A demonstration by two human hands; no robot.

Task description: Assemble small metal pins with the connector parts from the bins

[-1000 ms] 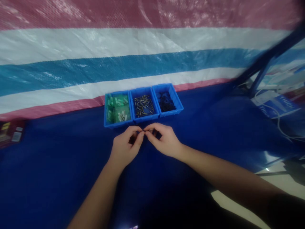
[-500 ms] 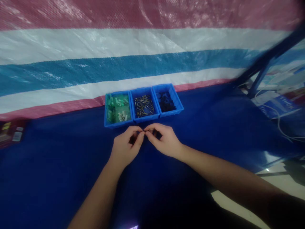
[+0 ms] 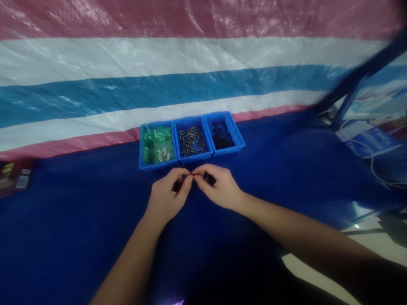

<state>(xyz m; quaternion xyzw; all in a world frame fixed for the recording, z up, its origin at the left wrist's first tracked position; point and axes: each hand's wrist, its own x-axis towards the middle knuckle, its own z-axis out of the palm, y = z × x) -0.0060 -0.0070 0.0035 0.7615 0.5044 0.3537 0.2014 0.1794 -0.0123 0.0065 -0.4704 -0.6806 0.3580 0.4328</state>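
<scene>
My left hand and my right hand meet fingertip to fingertip over the dark blue table cloth, just in front of three small blue bins. Between thumbs and forefingers they pinch a tiny part, too small to identify. The left bin holds green and pale pieces, the middle bin holds several thin metal pins, the right bin holds dark pieces.
A striped red, white and blue tarp hangs behind the bins. At the right a blue frame bar, boxes and white cables. Small packets lie at the far left edge.
</scene>
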